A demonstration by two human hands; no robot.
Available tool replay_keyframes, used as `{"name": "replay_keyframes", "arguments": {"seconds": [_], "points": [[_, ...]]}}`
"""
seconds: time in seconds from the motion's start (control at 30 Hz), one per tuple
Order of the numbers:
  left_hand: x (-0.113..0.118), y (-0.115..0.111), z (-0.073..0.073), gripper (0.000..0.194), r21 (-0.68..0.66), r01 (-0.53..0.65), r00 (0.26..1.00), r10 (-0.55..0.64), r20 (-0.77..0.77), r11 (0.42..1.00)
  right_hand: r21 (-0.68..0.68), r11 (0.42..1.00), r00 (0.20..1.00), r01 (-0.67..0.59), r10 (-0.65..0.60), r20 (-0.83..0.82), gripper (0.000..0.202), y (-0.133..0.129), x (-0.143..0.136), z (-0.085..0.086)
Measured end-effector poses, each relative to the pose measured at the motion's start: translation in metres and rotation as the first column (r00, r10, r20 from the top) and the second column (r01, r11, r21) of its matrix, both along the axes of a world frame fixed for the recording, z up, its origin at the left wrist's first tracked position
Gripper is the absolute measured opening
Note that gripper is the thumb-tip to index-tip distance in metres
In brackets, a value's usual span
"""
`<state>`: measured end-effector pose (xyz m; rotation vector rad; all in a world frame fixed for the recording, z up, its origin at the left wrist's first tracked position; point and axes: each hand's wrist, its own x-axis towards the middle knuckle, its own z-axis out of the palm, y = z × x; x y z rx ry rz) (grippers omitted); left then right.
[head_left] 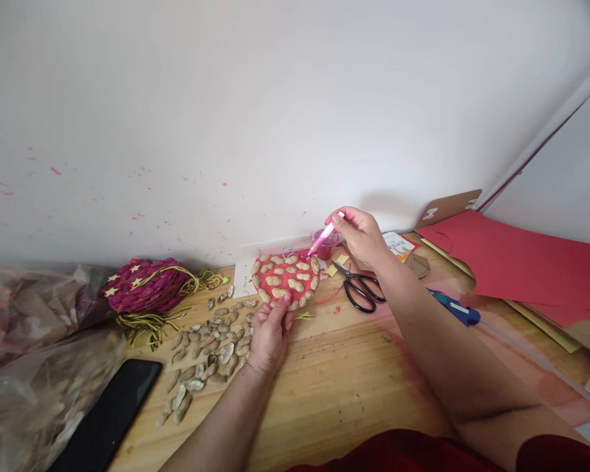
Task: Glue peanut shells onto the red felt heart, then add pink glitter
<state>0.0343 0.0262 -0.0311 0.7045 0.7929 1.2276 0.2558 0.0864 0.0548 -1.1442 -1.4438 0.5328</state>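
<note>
A round red disc (284, 282) covered with peanut shells is held up at its lower edge by my left hand (271, 330), thumb on the front. My right hand (356, 233) pinches a white brush (327, 231) whose pink-stained end points down at the disc's upper right edge. Right behind the brush is a small cup of pink paint (326, 246). A pale blue loop (288, 252) stands at the top of the disc. Black-handled scissors (361, 291) lie open to the right of the disc.
Loose peanut shells (211, 344) are scattered at the left, beside a black phone (112, 414) and plastic bags (44, 387). A purple shell-covered bundle (150, 286) lies behind them. Red sheets (521, 262) and a blue tool (455, 307) are at the right. The wall (275, 118) rises behind.
</note>
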Motion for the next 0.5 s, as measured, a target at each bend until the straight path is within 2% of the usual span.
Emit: {"name": "replay_keyframes", "arguments": {"seconds": [0.17,0.5], "points": [[0.0000,-0.0009,0.0030,0.057,-0.052,-0.008,1.000,0.009,0.013,0.999,-0.021,0.999,0.999,0.026,-0.025,0.039,0.037,-0.0013,-0.0006,0.0005],[-0.0005,0.0004,0.0018,0.056,-0.063,-0.011,0.999,0.013,0.044,0.998,-0.016,1.000,1.000,0.013,-0.013,0.028,0.036,0.0009,0.0003,-0.0018]]}}
